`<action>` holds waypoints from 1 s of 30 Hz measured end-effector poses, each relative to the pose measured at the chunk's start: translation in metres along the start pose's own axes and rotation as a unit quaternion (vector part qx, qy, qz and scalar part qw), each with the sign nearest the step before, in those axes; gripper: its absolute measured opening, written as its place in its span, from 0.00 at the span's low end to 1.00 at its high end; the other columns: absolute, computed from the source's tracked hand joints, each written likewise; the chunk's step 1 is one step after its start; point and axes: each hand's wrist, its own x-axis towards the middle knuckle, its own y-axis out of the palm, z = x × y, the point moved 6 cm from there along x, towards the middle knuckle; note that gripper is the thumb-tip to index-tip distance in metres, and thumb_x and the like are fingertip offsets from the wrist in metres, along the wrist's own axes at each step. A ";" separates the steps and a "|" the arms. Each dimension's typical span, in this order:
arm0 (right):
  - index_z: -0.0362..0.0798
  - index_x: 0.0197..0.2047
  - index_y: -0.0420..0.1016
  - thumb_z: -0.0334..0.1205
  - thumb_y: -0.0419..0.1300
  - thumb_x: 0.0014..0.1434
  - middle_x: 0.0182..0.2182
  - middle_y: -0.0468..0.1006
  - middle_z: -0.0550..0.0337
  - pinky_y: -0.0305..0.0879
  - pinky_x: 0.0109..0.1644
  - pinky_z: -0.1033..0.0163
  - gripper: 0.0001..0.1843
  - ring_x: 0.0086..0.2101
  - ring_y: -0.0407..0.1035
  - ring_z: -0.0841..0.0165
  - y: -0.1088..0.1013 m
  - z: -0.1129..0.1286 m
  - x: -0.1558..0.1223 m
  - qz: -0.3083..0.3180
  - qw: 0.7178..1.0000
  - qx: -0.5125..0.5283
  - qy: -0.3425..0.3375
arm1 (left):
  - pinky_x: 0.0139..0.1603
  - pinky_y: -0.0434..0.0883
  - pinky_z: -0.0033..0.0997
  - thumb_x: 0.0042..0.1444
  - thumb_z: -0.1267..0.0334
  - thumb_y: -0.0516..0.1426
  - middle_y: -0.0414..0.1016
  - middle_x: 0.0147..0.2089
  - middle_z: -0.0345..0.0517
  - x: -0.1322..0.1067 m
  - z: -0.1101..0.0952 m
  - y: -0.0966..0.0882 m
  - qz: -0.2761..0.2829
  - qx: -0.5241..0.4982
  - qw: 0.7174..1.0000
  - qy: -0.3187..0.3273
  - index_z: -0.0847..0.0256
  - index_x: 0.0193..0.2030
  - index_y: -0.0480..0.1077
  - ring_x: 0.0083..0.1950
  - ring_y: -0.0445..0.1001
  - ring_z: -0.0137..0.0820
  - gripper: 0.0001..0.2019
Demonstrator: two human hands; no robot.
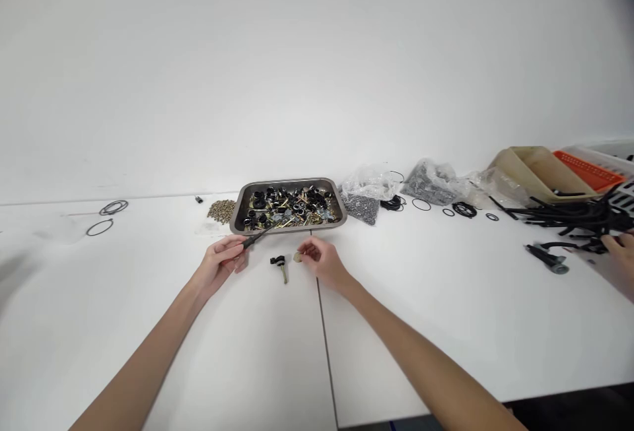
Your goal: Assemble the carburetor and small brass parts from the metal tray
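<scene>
My left hand (220,261) is closed around the black handle of a thin screwdriver (260,235), whose tip points up and right toward a metal tray (236,214). My right hand (323,261) pinches a small round brass-coloured part (297,257) at its fingertips, just above the white table. Between the two hands a small black piece with a brass stem (280,265) lies on the table. The tray holds several black and brass fittings.
A pile of small brass parts (221,209) sits left of the tray. Plastic bags of dark parts (364,197), black rings (421,204), black tubes (569,212) and bins (537,168) lie to the right. Another person's hand (619,246) is at the right edge. Rings (113,207) lie far left.
</scene>
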 end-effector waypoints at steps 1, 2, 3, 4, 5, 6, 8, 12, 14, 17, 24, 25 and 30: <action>0.53 0.31 0.76 0.50 0.56 0.59 0.28 0.78 0.57 0.69 0.33 0.59 0.13 0.36 0.74 0.64 0.002 0.003 -0.001 0.006 1.000 -0.017 -0.024 | 0.23 0.59 0.26 0.49 0.68 0.65 0.67 0.24 0.41 0.000 0.001 -0.001 0.002 0.005 1.000 -0.006 0.65 0.41 0.73 0.22 0.61 0.24 0.12; 0.54 0.30 0.77 0.49 0.54 0.60 0.28 0.78 0.57 0.69 0.32 0.59 0.14 0.35 0.74 0.65 0.003 0.008 -0.001 0.008 0.998 -0.037 -0.056 | 0.23 0.59 0.26 0.50 0.68 0.65 0.66 0.23 0.40 -0.001 0.002 -0.001 0.005 0.010 1.000 -0.011 0.65 0.41 0.73 0.22 0.61 0.24 0.11; 0.55 0.29 0.77 0.47 0.53 0.61 0.27 0.78 0.57 0.68 0.30 0.59 0.14 0.34 0.74 0.65 0.005 0.013 -0.002 0.007 0.994 -0.058 -0.094 | 0.23 0.59 0.26 0.51 0.68 0.65 0.65 0.22 0.40 -0.001 0.003 -0.002 0.009 0.014 1.000 -0.016 0.65 0.41 0.73 0.22 0.61 0.24 0.11; 0.56 0.28 0.78 0.46 0.53 0.62 0.27 0.79 0.56 0.67 0.30 0.59 0.15 0.33 0.74 0.65 0.006 0.018 -0.004 0.005 0.988 -0.081 -0.134 | 0.24 0.59 0.26 0.51 0.68 0.64 0.64 0.21 0.40 -0.001 0.004 -0.003 0.011 0.017 1.000 -0.019 0.65 0.41 0.73 0.23 0.61 0.24 0.10; 0.56 0.27 0.78 0.45 0.53 0.62 0.27 0.79 0.56 0.67 0.30 0.59 0.16 0.33 0.74 0.65 0.007 0.022 -0.006 0.002 0.980 -0.102 -0.171 | 0.24 0.59 0.26 0.51 0.68 0.64 0.64 0.21 0.40 -0.001 0.005 -0.004 0.012 0.018 1.000 -0.022 0.65 0.41 0.73 0.23 0.61 0.24 0.10; 0.56 0.25 0.78 0.44 0.54 0.62 0.27 0.79 0.55 0.66 0.30 0.59 0.17 0.33 0.74 0.65 0.008 0.026 -0.007 0.000 0.973 -0.122 -0.196 | 0.24 0.60 0.26 0.51 0.67 0.64 0.64 0.22 0.40 0.000 0.006 -0.004 0.011 0.019 0.999 -0.024 0.65 0.41 0.73 0.23 0.61 0.24 0.10; 0.55 0.22 0.77 0.44 0.55 0.61 0.26 0.79 0.55 0.67 0.31 0.58 0.17 0.35 0.75 0.63 0.011 0.029 -0.008 0.008 0.964 -0.161 -0.213 | 0.24 0.60 0.26 0.50 0.67 0.65 0.65 0.23 0.41 0.001 0.007 -0.006 0.003 0.015 1.000 -0.026 0.65 0.41 0.74 0.23 0.61 0.24 0.11; 0.54 0.21 0.75 0.41 0.57 0.60 0.27 0.78 0.55 0.67 0.31 0.59 0.16 0.33 0.74 0.63 0.016 0.029 -0.006 0.054 0.966 -0.197 -0.161 | 0.24 0.60 0.26 0.50 0.67 0.65 0.65 0.23 0.41 0.002 0.006 -0.006 -0.004 -0.003 1.000 -0.023 0.65 0.41 0.74 0.24 0.61 0.24 0.12; 0.54 0.21 0.74 0.40 0.57 0.60 0.27 0.78 0.55 0.66 0.29 0.60 0.16 0.31 0.73 0.65 0.016 0.030 -0.005 0.060 0.969 -0.196 -0.137 | 0.25 0.60 0.26 0.50 0.67 0.65 0.64 0.23 0.40 0.003 0.005 -0.005 0.000 -0.007 1.000 -0.022 0.65 0.41 0.75 0.24 0.61 0.24 0.12; 0.53 0.24 0.74 0.38 0.56 0.61 0.28 0.78 0.56 0.65 0.28 0.60 0.14 0.28 0.71 0.67 0.013 0.032 -0.005 0.053 0.973 -0.197 -0.107 | 0.25 0.61 0.26 0.49 0.67 0.66 0.64 0.22 0.40 0.005 0.007 -0.006 0.005 -0.005 1.000 -0.027 0.65 0.41 0.75 0.24 0.61 0.24 0.12; 0.46 0.37 0.75 0.44 0.59 0.60 0.30 0.77 0.57 0.65 0.30 0.64 0.10 0.28 0.69 0.70 0.006 0.019 -0.004 0.035 0.991 -0.127 -0.017 | 0.24 0.62 0.27 0.44 0.67 0.69 0.71 0.24 0.44 0.009 0.008 -0.007 -0.001 -0.023 0.999 -0.031 0.66 0.38 0.76 0.23 0.63 0.24 0.14; 0.44 0.38 0.75 0.46 0.60 0.59 0.30 0.77 0.57 0.65 0.30 0.64 0.12 0.27 0.68 0.70 0.005 0.016 -0.003 0.032 0.993 -0.111 -0.003 | 0.24 0.62 0.27 0.43 0.67 0.69 0.72 0.25 0.45 0.009 0.007 -0.006 -0.004 -0.028 0.999 -0.027 0.67 0.38 0.76 0.23 0.63 0.24 0.14; 0.41 0.41 0.73 0.51 0.59 0.60 0.33 0.79 0.53 0.67 0.36 0.63 0.18 0.31 0.71 0.69 0.002 0.002 -0.001 0.015 0.998 -0.037 0.047 | 0.24 0.64 0.28 0.42 0.65 0.69 0.76 0.31 0.50 0.011 0.005 -0.005 -0.005 -0.038 0.999 -0.012 0.67 0.40 0.76 0.22 0.64 0.24 0.17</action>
